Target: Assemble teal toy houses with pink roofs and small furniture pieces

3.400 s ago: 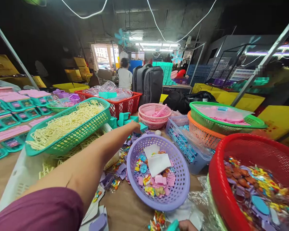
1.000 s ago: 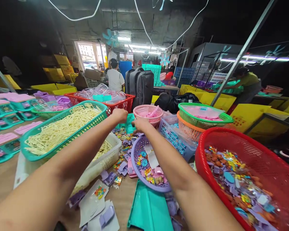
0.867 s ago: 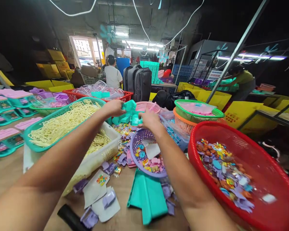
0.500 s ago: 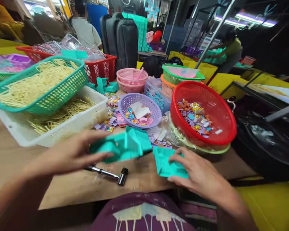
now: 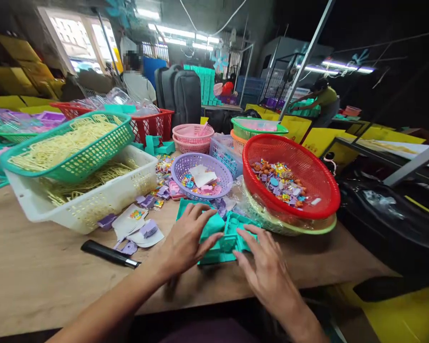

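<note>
We now have the teal parts (image 5: pixel 219 236) down on the table (image 5: pixel 39 276) near its front edge, just before the purple basket (image 5: pixel 201 176); half a second ago we held them apart in the air. Our left hand (image 5: pixel 184 240) lies flat, fingers spread, on one; our right hand (image 5: pixel 266 264) presses the other alongside. The hands hide how the parts meet. The black tool (image 5: pixel 109 253) now lies well to the left.

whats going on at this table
A person presses both hands on a cluster of teal plastic parts lying on the wooden table: the left hand flat on top, the right hand fingering the near edge. Beyond them stand a purple basket and a red basket of small colourful pieces. A black-handled tool lies untouched to the left.
</note>
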Action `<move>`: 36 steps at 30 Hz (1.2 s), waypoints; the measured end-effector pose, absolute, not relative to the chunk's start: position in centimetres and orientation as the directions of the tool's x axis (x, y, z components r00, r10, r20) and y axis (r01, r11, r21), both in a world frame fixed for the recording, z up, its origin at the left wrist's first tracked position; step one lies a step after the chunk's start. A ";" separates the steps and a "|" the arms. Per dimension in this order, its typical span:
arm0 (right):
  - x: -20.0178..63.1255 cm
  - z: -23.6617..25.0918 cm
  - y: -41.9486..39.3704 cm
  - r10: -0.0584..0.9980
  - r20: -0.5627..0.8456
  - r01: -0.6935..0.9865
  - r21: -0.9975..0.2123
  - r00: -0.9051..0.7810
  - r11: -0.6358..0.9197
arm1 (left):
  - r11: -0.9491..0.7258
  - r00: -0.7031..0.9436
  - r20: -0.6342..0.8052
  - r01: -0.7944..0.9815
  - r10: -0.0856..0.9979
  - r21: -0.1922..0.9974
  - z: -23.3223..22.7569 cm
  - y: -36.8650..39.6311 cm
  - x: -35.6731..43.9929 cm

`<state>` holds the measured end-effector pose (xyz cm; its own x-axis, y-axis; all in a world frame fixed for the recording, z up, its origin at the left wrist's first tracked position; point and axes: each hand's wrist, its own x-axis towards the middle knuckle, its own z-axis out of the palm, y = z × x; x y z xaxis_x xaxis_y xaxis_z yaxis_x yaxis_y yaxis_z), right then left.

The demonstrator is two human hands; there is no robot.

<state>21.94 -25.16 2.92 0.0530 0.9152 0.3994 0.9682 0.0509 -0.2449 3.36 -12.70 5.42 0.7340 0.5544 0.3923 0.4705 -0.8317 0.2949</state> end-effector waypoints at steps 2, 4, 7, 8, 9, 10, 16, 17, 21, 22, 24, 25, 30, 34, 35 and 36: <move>21.3 1.8 -24.6 0.911 0.412 0.968 -0.213 -0.034 0.132 | -0.811 0.733 0.349 0.549 0.584 0.204 5.7 -11.4 3.6; 20.8 0.9 -23.9 0.893 0.446 0.968 -0.192 -0.062 0.163 | -0.808 0.780 0.215 0.579 0.587 0.109 5.8 -10.4 3.9; 20.7 0.5 -23.9 0.858 0.504 0.958 -0.185 -0.098 0.218 | -0.820 0.814 0.092 0.569 0.573 0.066 6.0 -9.7 4.1; 20.9 0.5 -24.3 0.846 0.519 0.952 -0.181 -0.123 0.249 | -0.824 0.821 0.075 0.563 0.567 0.066 6.0 -9.6 4.1; 21.1 0.6 -24.7 0.834 0.532 0.945 -0.174 -0.147 0.278 | -0.828 0.826 0.060 0.557 0.561 0.068 6.1 -9.6 4.1; 21.3 0.6 -25.3 0.820 0.547 0.939 -0.164 -0.169 0.303 | -0.828 0.827 0.041 0.558 0.561 0.065 6.2 -9.6 4.2; 20.8 -0.1 -27.8 0.847 0.457 0.941 -0.058 -0.271 0.333 | -0.767 0.757 -0.140 0.641 0.638 -0.029 5.9 -8.8 5.5; 20.6 -0.2 -28.0 0.857 0.415 0.932 -0.054 -0.305 0.358 | -0.761 0.749 -0.156 0.649 0.644 -0.020 5.9 -8.7 5.7; 20.6 0.3 -28.2 0.856 0.227 0.869 -0.072 -0.464 0.490 | -0.742 0.738 -0.125 0.671 0.664 0.020 6.2 -8.5 5.0; 20.7 0.6 -28.1 0.849 0.178 0.854 -0.073 -0.497 0.515 | -0.737 0.737 -0.084 0.675 0.671 0.033 6.4 -8.5 4.4; 21.2 1.3 -27.6 0.835 0.107 0.836 -0.051 -0.540 0.547 | -0.730 0.732 0.028 0.674 0.680 0.112 6.8 -8.5 2.5; 21.3 1.7 -27.2 0.833 0.086 0.834 -0.034 -0.547 0.551 | -0.725 0.724 0.087 0.662 0.684 0.191 7.0 -8.4 1.3; 20.9 3.3 -22.7 0.849 0.059 0.850 -0.011 -0.525 0.527 | -0.497 0.665 0.197 0.297 0.721 0.816 6.4 -8.6 -4.9; 19.8 3.7 -18.1 0.757 0.009 0.754 -0.071 -0.654 0.653 | -0.156 0.544 0.139 -0.014 0.828 0.988 4.0 -9.7 -6.2; 19.7 3.6 -17.2 0.749 -0.004 0.746 -0.090 -0.663 0.660 | -0.086 0.517 0.098 -0.046 0.850 0.995 3.4 -10.1 -6.0; 19.6 3.5 -16.6 0.754 -0.016 0.751 -0.108 -0.657 0.652 | -0.025 0.495 0.059 -0.076 0.867 0.997 3.0 -10.5 -5.6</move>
